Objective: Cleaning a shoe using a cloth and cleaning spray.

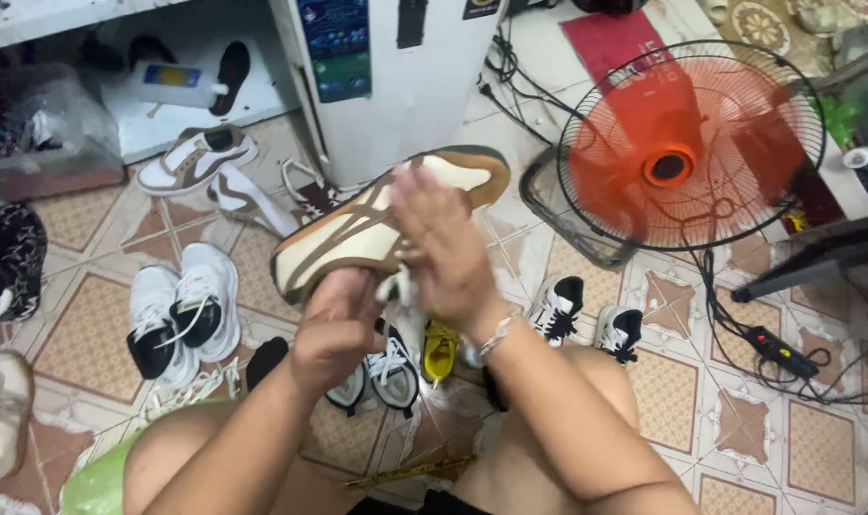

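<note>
I hold a cream sneaker (358, 234) with brown stripes and a tan sole up in front of me, lying on its side. My left hand (337, 329) grips it from below at the heel end. My right hand (444, 243) lies flat against its side near the laces, fingers spread and blurred. A beaded bracelet sits on my right wrist. My bare knees frame the bottom of the view.
Several shoes lie on the tiled floor: a white and black pair (181, 310), a white and tan sneaker (196, 157), a yellow shoe (441, 351). A spinning red fan (692, 143) stands at right, with cables and a power strip (782, 351). A white appliance (396, 76) stands behind.
</note>
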